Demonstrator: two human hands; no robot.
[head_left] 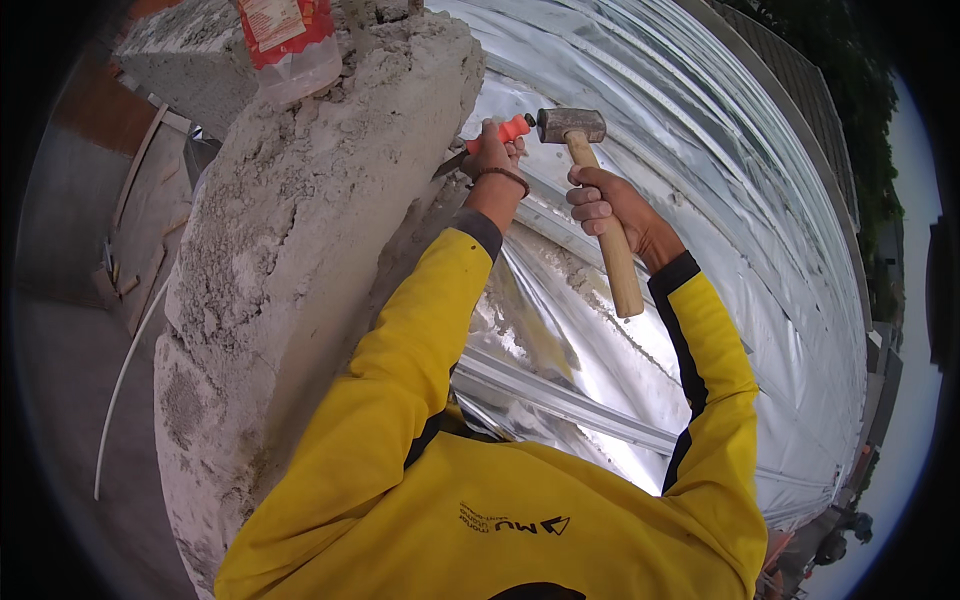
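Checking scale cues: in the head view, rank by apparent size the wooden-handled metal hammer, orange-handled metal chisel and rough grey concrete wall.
1. Rough grey concrete wall
2. Wooden-handled metal hammer
3. Orange-handled metal chisel, partly hidden

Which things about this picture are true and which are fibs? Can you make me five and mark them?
1. The right hand holds a hammer by its wooden handle. True.
2. The left hand grips a tool with a blue handle. False: that tool's handle is orange.
3. The person's sleeves are mostly yellow. True.
4. A bracelet is on the right wrist. False: it is on the left wrist.
5. A clear plastic container with a red label sits on the rough grey concrete. True.
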